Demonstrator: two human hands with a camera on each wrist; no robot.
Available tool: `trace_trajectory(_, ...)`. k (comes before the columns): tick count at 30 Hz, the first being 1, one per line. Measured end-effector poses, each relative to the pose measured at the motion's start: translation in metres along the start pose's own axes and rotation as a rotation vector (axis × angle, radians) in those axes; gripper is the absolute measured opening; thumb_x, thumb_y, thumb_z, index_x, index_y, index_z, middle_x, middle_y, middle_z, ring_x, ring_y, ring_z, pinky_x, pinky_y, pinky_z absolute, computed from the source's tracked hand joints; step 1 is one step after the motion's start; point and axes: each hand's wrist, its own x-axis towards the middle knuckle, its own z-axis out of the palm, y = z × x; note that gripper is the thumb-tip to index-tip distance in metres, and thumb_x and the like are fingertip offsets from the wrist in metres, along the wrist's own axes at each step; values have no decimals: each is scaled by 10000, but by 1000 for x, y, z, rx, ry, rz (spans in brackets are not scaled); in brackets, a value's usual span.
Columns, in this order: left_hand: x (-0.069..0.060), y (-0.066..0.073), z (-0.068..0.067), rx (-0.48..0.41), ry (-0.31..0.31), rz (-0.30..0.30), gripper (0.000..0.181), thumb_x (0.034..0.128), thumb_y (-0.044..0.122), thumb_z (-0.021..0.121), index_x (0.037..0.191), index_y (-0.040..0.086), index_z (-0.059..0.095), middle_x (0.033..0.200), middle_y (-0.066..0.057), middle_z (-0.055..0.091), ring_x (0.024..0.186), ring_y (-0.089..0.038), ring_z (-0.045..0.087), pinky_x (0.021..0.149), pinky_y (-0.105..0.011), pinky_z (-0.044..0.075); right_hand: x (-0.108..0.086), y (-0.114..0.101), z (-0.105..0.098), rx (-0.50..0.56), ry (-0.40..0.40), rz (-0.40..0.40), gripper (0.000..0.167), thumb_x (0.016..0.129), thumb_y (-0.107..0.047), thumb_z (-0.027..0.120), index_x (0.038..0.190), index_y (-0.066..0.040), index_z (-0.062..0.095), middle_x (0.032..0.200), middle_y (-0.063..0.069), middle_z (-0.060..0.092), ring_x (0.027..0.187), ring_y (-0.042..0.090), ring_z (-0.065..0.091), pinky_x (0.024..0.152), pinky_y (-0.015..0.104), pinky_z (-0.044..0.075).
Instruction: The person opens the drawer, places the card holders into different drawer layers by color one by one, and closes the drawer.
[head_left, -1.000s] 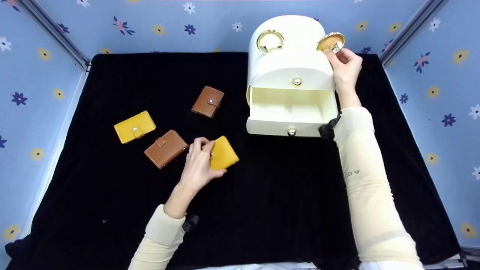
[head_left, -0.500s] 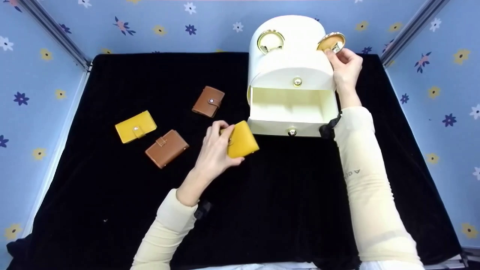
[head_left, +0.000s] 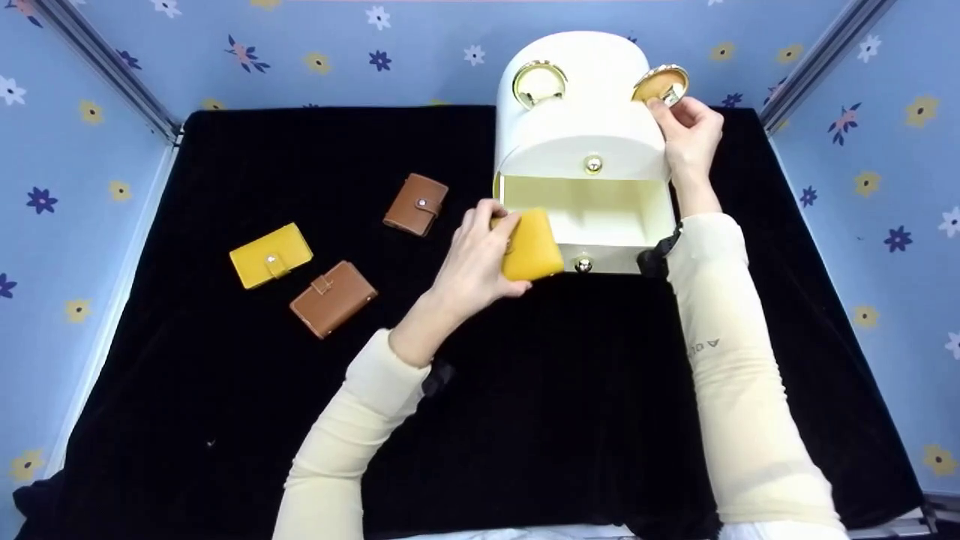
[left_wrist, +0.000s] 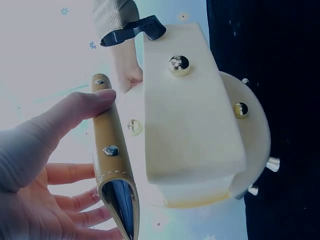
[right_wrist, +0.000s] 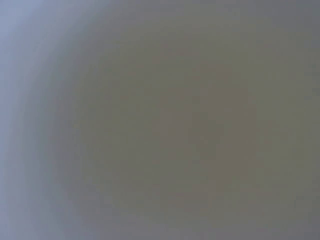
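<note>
My left hand [head_left: 480,251] pinches a yellow card wallet [head_left: 534,246] between thumb and fingers. In the left wrist view the thumb presses the wallet's studded spine [left_wrist: 111,135], with the fingers on its far side. The wallet is at the front left of a white storage box [head_left: 585,97], overlapping the view of its pulled-out lower drawer [head_left: 622,257]. No objects show in the visible part of that drawer. My right hand [head_left: 691,139] grips the gold-rimmed round piece [head_left: 666,84] at the box's upper right; some fingers are hidden behind it.
A second yellow card wallet [head_left: 271,255], a larger brown wallet [head_left: 334,298] and a small brown wallet [head_left: 416,204] lie left on the black cloth [head_left: 525,420]. The upper drawer, with its gold knob [head_left: 593,164], is closed. The right wrist view is only a blur.
My left hand has carried the yellow card wallet right and away from me, from the cloth to the open drawer's front left. The right hand and the box stay put.
</note>
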Motion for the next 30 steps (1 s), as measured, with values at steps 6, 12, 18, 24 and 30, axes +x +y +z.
trace_trajectory(6, 23, 7, -2, 3, -75, 3, 754, 564, 265, 812, 1206, 19, 503, 1170, -102, 390, 1044, -262, 380, 851, -363, 363, -1, -1, 0, -32, 5, -4, 134, 712, -189, 746, 664, -99, 658, 624, -18, 609, 577, 83, 539, 586, 201, 413)
trace_trajectory(12, 48, 11, -3, 38, -162, 8, 726, 576, 271, 805, 1190, 25, 507, 1172, -101, 384, 1061, -240, 373, 870, -349, 355, -1, -2, 0, -10, 3, 12, 143, 705, -180, 751, 702, -66, 666, 644, -5, 616, 590, 88, 545, 594, 201, 417)
trace_trajectory(18, 71, 15, -4, 124, -223, 42, 755, 579, 303, 805, 1215, 41, 494, 1142, -87, 377, 1065, -237, 353, 913, -361, 316, -1, -2, 0, -10, 8, 20, 125, 704, -172, 751, 697, -78, 670, 645, -10, 616, 593, 84, 545, 595, 198, 416)
trace_trajectory(24, 85, 18, -1, 188, -253, 78, 712, 588, 327, 790, 1189, 65, 511, 1113, -72, 371, 1042, -234, 355, 889, -361, 315, 0, -1, 0, 19, 5, 18, 116, 709, -146, 746, 706, -60, 668, 644, -8, 617, 594, 87, 549, 601, 201, 421)
trace_trajectory(30, 93, 16, 4, 191, -277, 128, 728, 589, 314, 791, 1209, 64, 503, 1134, -69, 366, 1047, -228, 361, 898, -322, 317, 1, 0, 0, 12, 0, 21, 101, 714, -145, 741, 717, -67, 676, 653, -9, 621, 604, 89, 550, 607, 200, 419)
